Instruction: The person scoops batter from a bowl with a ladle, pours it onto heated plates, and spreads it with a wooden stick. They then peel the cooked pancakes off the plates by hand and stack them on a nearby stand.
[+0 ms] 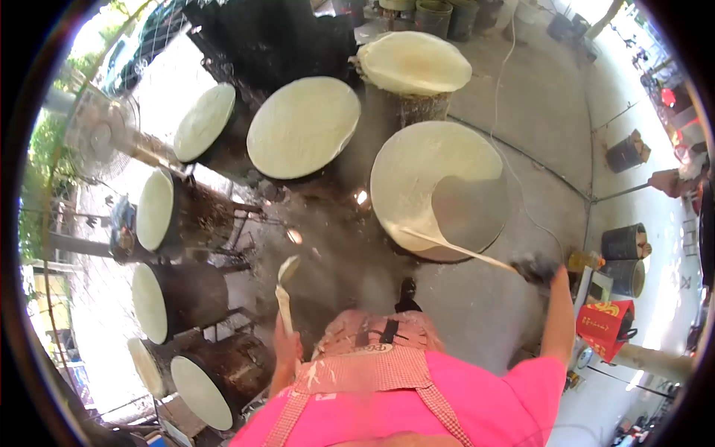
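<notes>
My right hand, in a dark glove, grips the end of a long thin wooden stick. The stick's far end lies on pale batter that covers much of a large round griddle. A grey patch of the griddle's surface shows bare on its right side. Near my waist on the left, my left hand is closed round the handle of a ladle. The ladle's bowl points up and away from me, apart from the griddle. An apron with pale smears covers my front.
Several more round griddles with pale sheets stand in an arc, including one ahead and one at the far side. A fan stands at left. On the right are a red bag, dark buckets and a cable.
</notes>
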Tool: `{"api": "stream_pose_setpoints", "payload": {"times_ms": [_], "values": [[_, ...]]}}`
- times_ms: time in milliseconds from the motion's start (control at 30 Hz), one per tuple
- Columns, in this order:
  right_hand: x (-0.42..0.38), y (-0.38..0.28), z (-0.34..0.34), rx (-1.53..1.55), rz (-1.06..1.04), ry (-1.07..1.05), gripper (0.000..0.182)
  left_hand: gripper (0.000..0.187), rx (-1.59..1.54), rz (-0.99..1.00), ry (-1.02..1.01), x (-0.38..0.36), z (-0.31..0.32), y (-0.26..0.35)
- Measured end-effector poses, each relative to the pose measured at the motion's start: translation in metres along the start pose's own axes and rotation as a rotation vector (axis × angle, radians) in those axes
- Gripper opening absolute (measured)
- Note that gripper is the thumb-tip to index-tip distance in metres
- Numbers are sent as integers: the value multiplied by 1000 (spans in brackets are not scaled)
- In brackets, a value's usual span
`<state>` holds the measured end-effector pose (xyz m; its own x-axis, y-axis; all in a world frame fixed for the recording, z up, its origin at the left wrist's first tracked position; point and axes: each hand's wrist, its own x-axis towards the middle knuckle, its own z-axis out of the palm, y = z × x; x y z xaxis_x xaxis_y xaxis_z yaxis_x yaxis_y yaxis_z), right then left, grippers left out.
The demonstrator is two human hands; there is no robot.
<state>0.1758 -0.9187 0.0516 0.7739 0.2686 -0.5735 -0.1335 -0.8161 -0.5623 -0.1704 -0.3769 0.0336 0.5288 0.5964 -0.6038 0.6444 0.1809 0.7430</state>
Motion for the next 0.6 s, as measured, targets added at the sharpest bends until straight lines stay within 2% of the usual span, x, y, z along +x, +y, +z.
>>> {"api": "stream_pose_setpoints", "payload": {"times_ms": [67, 133, 200, 267, 300, 333, 367, 467, 533, 567, 600], "values": [[-91, 44, 25, -180, 57, 203, 37, 67, 3, 7, -44, 19, -17, -2], [-160, 62, 90, -450, 48, 420, 42, 67, -36, 16, -138, 48, -38, -12], [-175, 55, 194, -736, -111, 655, 48, 68, -15, -7, -175, 68, -57, -18], [-132, 14, 302, -823, -237, 853, 53, 69, -99, -54, -296, 73, -77, -10], [-98, -21, 345, -703, -187, 927, 55, 68, -130, -57, -337, 68, -83, 1], [-60, -25, 390, -442, -226, 878, 61, 67, -169, -85, -355, 62, -90, 7], [-42, -68, 412, -680, -142, 953, 52, 67, -206, -109, -368, 57, -95, 12], [-8, -106, 437, -163, 370, 851, 44, 64, -362, -179, -494, 43, -121, 7], [-61, -122, 399, -95, 506, 827, 35, 62, -473, -237, -597, 47, -137, -5], [-84, -126, 385, -64, 575, 810, 33, 58, -623, -278, -705, 47, -146, -13], [-88, -126, 383, 56, 500, 867, 31, 55, -763, -312, -852, 46, -154, -22]]}}
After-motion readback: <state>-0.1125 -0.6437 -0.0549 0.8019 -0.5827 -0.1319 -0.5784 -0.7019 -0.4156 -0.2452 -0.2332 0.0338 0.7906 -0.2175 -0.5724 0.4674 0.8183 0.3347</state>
